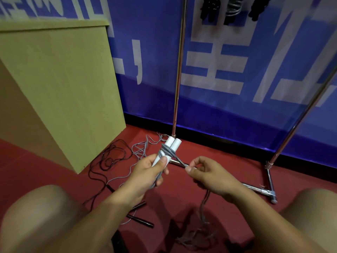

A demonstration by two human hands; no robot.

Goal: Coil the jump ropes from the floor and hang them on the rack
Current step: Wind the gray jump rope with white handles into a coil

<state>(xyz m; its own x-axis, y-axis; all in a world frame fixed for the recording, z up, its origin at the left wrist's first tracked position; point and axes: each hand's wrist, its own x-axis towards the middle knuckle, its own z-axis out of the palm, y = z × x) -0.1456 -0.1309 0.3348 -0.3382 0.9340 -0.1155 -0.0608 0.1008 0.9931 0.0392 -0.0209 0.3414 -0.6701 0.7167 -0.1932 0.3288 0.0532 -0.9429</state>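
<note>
The left hand (149, 172) grips white handles (170, 147); the right hand (206, 172) pinches grey rope (179, 161).

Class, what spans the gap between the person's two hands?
In the head view, taut grey rope runs from the white handles in the left hand to the right hand.

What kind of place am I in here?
Probably a sports hall or gym: red sports-type floor, blue banner wall with large white characters, and a metal rack hung with coiled jump ropes.

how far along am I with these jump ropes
Done: three coiled ropes hang on the rack. In hand: your left hand holds the white handles while your right hand winds grey cord. Left: the black rope on the floor.
</note>
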